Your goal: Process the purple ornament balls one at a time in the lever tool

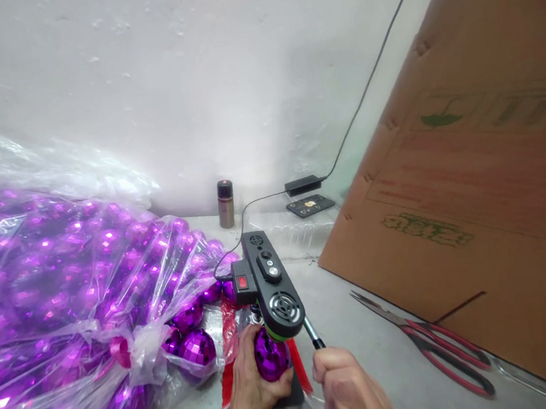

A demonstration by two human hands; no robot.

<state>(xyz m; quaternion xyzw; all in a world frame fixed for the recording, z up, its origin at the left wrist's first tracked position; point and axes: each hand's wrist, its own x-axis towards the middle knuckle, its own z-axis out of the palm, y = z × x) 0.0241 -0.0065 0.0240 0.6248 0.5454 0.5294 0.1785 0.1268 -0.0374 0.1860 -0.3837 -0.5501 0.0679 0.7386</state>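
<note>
In the head view I see my left hand (pixel 253 389) cupped around a purple faceted ball (pixel 271 355), steadying it right under the black machine (pixel 272 286), while my right hand (pixel 348 388) is fisted on the machine's lever handle (pixel 313 334), wrist low.

A single head-worn view looks forward and down over a table (pixel 364 325), close above the left hand (pixel 253 382) and right hand (pixel 346 392) at the bottom edge, facing a white wall (pixel 191 76) beyond; a cardboard sheet (pixel 470 177) fills the right.
</note>
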